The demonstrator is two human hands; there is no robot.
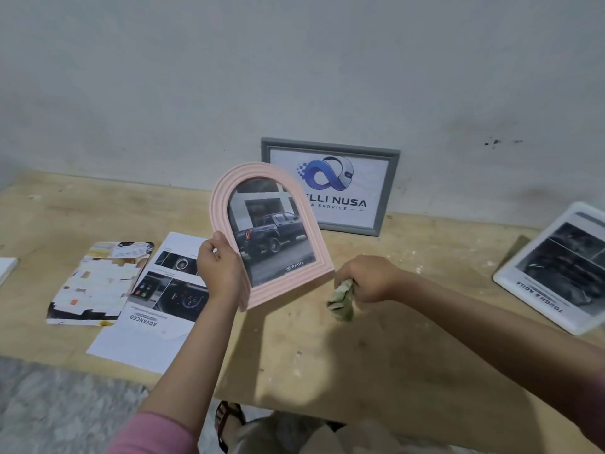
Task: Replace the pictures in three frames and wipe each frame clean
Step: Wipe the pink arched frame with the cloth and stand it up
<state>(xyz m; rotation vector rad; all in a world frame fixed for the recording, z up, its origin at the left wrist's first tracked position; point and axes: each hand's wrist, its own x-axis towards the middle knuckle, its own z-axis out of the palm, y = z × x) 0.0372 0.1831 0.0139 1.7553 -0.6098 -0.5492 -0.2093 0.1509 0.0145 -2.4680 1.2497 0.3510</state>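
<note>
Three picture frames show above a pale wooden tabletop set against a grey-white wall. The pink arched plastic frame is held up off the table near the middle of the view, tilted a little with its arch toward 11 o'clock; it shows a photo of a dark pickup truck with a Toyota mark at the bottom. The left hand grips its lower left edge, thumb on the front, fingers curled behind. Just beside the frame's lower right corner, at about 4 o'clock from it, the right hand is closed round a crumpled greenish cloth, which hangs below the fist and does not clearly touch the frame.

Behind the pink frame, toward 1 o'clock, a grey rectangular frame leans against the wall with a blue-logo print; the pink frame covers its lower left part. Far out at 3 o'clock a white rounded-corner frame lies tilted on the table, its dark picture upside down to the viewer.

At 9 o'clock from the left hand two loose papers lie flat: a white printed brochure sheet with dashboard pictures, and, overlapping its left edge, a colourful arch-cut paper. A white edge pokes in at far left; I cannot tell what it is.
</note>
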